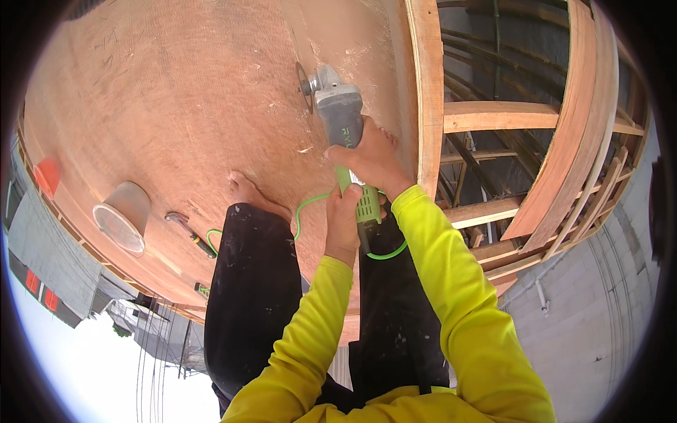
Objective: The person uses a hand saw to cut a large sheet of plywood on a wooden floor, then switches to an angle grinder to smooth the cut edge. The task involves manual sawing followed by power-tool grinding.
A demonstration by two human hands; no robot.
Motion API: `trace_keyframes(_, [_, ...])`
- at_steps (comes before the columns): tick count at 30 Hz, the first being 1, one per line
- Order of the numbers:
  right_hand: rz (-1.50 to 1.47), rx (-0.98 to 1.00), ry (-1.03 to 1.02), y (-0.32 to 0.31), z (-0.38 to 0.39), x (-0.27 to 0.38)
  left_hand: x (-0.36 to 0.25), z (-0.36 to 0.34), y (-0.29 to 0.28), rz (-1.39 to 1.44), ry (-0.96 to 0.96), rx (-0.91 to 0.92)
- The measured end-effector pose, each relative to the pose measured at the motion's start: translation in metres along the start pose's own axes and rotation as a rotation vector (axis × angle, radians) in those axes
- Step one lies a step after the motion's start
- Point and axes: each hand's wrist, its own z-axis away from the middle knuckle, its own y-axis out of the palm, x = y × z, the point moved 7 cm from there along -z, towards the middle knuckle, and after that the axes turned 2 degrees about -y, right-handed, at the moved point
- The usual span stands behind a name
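Observation:
Both my hands are wrapped round an angle grinder (pixel 337 106) with a grey head and a green rear body. My right hand (pixel 372 154) grips the middle of it, just behind the grey housing. Lower down, my left hand (pixel 343 220) holds the green rear part near the cord. The thin round blade (pixel 304 87) stands on edge at the far left of the tool, at or just above the plywood sheet (pixel 190 92); whether it touches, I cannot tell. A green cord (pixel 308 203) loops from the tool's rear past my legs.
On the plywood to the left are a bucket (pixel 125 215) lying tilted, a hammer (pixel 190 233) and an orange-red container (pixel 46 176). My bare foot (pixel 259 197) rests on the sheet. To the right, open wooden framing (pixel 501 117) has gaps over a drop, beside a grey wall (pixel 599 296).

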Motion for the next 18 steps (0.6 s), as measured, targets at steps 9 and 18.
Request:
trace_keyframes(9, [-0.409, 0.101, 0.092, -0.015, -0.044, 0.037, -0.047, -0.035, 0.023, -0.043, 0.036, 0.062])
trace_keyframes(18, [-0.384, 0.071, 0.088, -0.015, -0.057, 0.039, -0.061, -0.043, 0.031, -0.004, 0.046, 0.051])
